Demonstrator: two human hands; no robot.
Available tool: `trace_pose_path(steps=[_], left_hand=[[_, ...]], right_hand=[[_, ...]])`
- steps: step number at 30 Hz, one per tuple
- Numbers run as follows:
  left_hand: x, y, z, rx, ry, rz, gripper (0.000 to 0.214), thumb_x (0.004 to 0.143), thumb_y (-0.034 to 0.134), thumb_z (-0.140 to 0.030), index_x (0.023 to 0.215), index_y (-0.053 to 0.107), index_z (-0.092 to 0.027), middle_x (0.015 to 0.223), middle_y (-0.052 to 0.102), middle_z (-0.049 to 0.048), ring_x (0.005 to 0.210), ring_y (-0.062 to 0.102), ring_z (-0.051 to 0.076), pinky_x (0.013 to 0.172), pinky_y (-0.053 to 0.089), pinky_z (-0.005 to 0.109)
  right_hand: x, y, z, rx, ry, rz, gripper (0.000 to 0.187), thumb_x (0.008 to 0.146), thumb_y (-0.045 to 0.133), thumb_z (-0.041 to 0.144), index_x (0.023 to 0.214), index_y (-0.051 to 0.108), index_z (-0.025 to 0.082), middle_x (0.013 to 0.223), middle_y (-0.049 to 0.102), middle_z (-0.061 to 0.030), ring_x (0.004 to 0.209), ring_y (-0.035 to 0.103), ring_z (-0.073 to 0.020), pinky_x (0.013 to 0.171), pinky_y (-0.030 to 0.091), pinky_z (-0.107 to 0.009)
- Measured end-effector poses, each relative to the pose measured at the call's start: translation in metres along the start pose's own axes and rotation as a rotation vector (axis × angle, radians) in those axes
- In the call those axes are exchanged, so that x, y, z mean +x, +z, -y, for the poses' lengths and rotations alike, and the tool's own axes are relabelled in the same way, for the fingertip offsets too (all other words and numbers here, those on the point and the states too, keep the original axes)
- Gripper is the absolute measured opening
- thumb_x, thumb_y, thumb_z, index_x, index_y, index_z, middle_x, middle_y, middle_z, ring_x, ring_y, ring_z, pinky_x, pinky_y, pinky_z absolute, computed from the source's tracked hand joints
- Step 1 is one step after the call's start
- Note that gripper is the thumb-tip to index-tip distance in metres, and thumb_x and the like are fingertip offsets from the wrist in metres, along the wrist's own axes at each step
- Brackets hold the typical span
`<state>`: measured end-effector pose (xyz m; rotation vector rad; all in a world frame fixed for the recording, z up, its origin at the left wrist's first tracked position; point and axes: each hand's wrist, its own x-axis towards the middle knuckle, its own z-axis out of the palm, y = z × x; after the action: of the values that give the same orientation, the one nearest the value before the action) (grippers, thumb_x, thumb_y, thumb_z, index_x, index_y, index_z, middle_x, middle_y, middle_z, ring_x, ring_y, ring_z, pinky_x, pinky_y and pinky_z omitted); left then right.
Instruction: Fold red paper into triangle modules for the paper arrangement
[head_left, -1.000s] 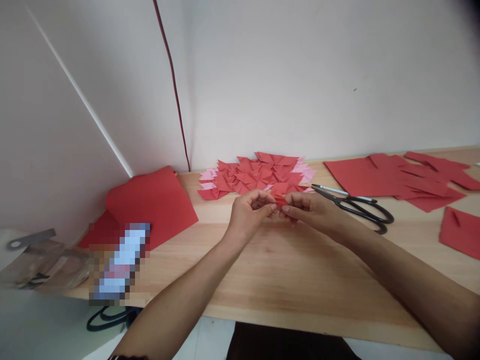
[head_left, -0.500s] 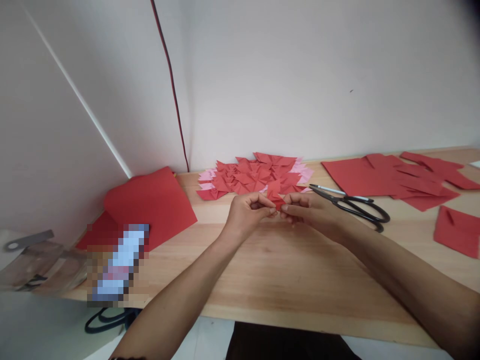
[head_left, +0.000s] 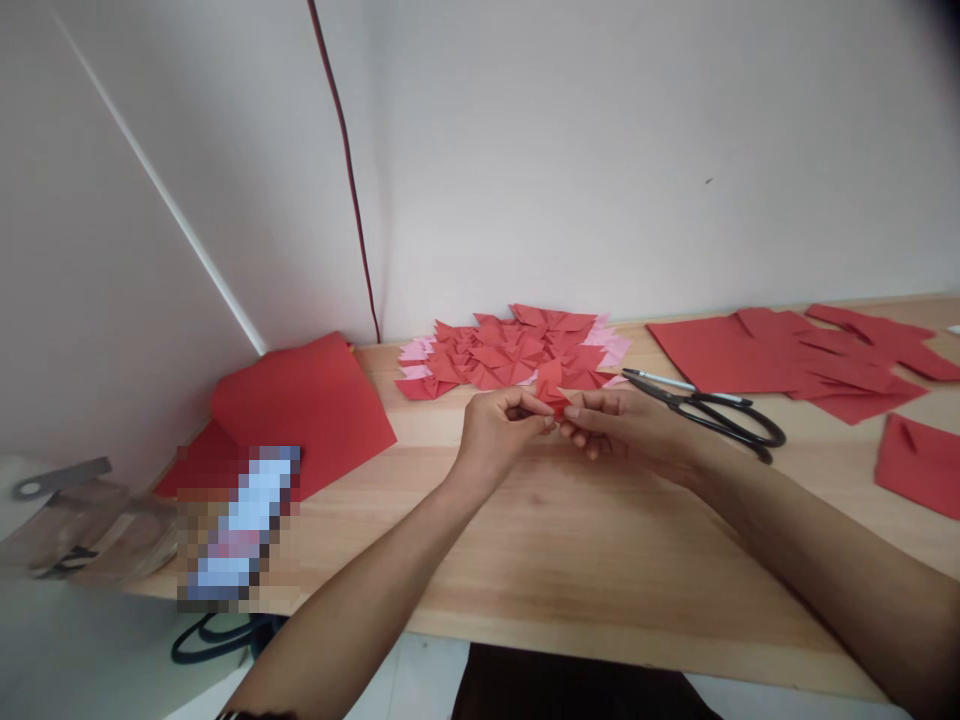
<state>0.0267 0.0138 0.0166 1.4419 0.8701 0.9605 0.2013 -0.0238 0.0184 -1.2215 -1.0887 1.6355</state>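
Observation:
Between my two hands is a small folded piece of red paper, its upper part standing above my fingertips. My left hand pinches its left side and lower edge. From the right, my right hand grips the same paper between thumb and fingers, the thumb on the near face. The fingers hide the lower folds. Just behind lies a heap of folded red and pink paper pieces against the wall. Black-handled scissors and a light-coloured pen rest beyond my right hand.
Red paper sheets lie at the left, beside a pixelated object and a clear plastic bag. More red paper pieces are spread at the right, with another red piece nearer. A cable hangs along the wall.
My right fingers have shifted slightly on the red paper, with the lower ones curling downward. Both hands stay in nearly the same place. The whole view has moved a little.

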Motion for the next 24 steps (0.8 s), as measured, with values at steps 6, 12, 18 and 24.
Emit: trace_pose_path(steps=[6,12,18,24], left_hand=[[-0.0001,0.0003,0.0028,0.007,0.0,-0.007,0.005,0.063,0.07,-0.01,0.066,0.068,-0.013,0.069,0.068,0.0032,0.064,0.062,0.012,0.061,0.047,0.023],[0.0008,0.0013,0.0042,0.045,0.042,0.01,0.005,0.064,0.069,-0.009,0.065,0.068,-0.013,0.07,0.068,0.0032,0.063,0.06,0.012,0.06,0.045,0.023],[0.0016,-0.0001,0.0063,0.091,0.079,0.028,0.005,0.065,0.067,-0.009,0.066,0.069,-0.013,0.07,0.068,0.0033,0.064,0.059,0.012,0.06,0.044,0.023],[0.0007,-0.0003,0.0056,0.1,0.082,0.046,0.006,0.066,0.067,-0.008,0.066,0.068,-0.013,0.068,0.066,0.0024,0.063,0.059,0.012,0.06,0.043,0.022]], right_hand=[[0.0014,-0.0013,-0.0016,0.004,0.013,-0.007,0.034,0.071,0.074,0.048,0.075,0.066,0.016,0.076,0.065,-0.003,0.063,0.056,-0.0097,0.055,0.044,-0.023],[0.0007,-0.0027,-0.0025,0.034,0.017,-0.002,0.033,0.071,0.076,0.046,0.077,0.066,0.014,0.075,0.066,-0.0028,0.062,0.058,-0.0085,0.054,0.046,-0.021],[0.0022,-0.0049,-0.004,0.099,0.068,0.017,0.031,0.069,0.078,0.042,0.08,0.069,0.014,0.073,0.068,-0.0024,0.061,0.059,-0.0078,0.053,0.047,-0.019],[0.0029,-0.0064,-0.0062,0.119,0.081,0.001,0.025,0.071,0.077,0.038,0.078,0.068,0.015,0.074,0.069,-0.0023,0.061,0.06,-0.0078,0.053,0.047,-0.018]])
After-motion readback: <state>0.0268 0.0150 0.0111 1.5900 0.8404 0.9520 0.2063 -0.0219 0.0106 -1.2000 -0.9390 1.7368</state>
